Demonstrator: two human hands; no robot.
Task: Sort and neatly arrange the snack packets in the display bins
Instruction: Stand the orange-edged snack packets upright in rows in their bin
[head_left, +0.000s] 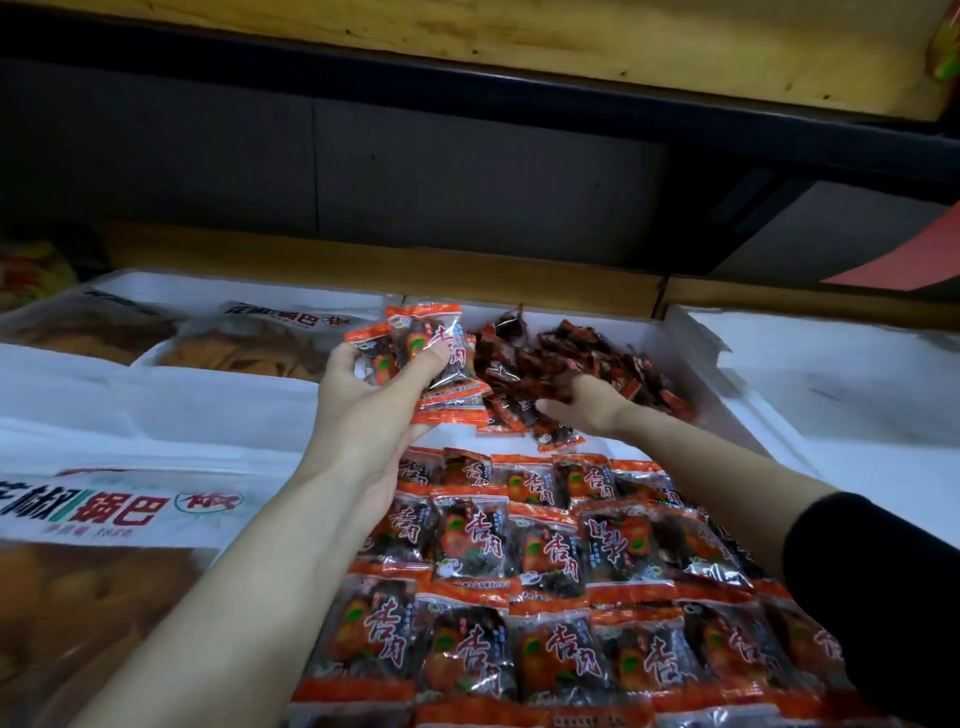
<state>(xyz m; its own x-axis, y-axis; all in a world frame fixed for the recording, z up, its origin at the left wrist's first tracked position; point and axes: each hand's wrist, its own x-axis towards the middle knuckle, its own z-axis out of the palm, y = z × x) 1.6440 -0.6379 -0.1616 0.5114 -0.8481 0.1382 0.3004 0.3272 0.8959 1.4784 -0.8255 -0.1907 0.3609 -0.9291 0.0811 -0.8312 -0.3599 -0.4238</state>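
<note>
While fingers of our left hand (363, 400) grip a stack of apricot packets (431, 338), we should square the loose pile (587, 353) around our right hand (589, 402) fingers, whose grip is unclear.

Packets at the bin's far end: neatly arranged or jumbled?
Jumbled: the far packets lie heaped at all angles around the right hand, unlike the flat near rows.
</note>
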